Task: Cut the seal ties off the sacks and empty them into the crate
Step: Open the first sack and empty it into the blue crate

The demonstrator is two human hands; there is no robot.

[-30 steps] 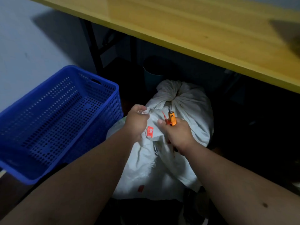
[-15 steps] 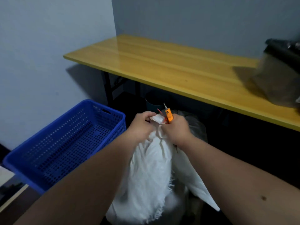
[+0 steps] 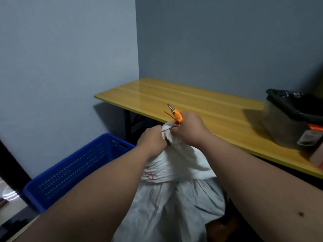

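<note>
The left hand (image 3: 153, 138) grips the bunched top of the white sack (image 3: 174, 172) and holds it up high. The right hand (image 3: 190, 130) pinches the same top and also holds small orange cutters (image 3: 177, 116), tips pointing up and away. I think both hands hold the neck so the sack can be lifted and tipped. The blue crate (image 3: 78, 165) waits just beside the sack, on the left. Behind them is a yellow surface (image 3: 201, 103).

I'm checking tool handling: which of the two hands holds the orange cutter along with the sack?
The right hand: the orange cutter sticks up from its grip while it pinches the white sack. The left hand grips only the sack's bunched neck.
</note>
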